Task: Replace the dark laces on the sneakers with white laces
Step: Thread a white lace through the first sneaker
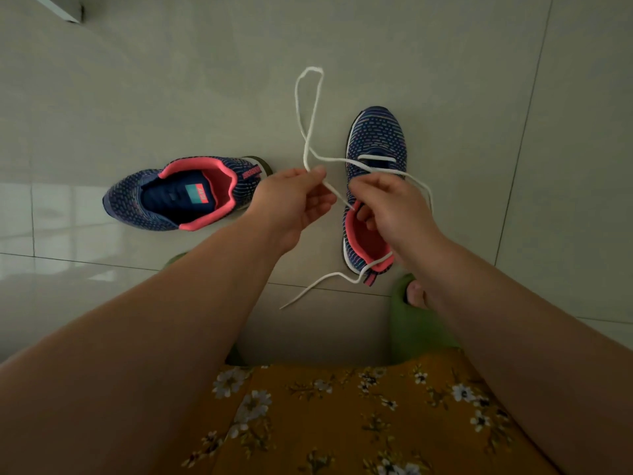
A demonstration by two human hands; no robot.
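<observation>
Risk at this stage is mainly tangling: the white lace (310, 108) forms a long crossed loop lying out on the floor (171, 80), and a sharp pull could cinch that crossing into a knot or drag the free tail (308, 289) out of the eyelets. Uneven tension could also leave one end too short for the upper holes.

Left hand (294, 200) pinches the lace between thumb and fingers just above the crossing. Right hand (387, 207) is curled over the tongue area of the right-hand sneaker (376, 142), gripping a lace strand (exact fingertip contact is hidden).

That sneaker stands on the floor, toe pointing away, with one white bar threaded across its lowest eyelets. The other sneaker (185, 193) lies well apart to the left, turned sideways, with no lace visible in it. Both are navy knit with a coral-pink lining; no dark laces are in view.
</observation>
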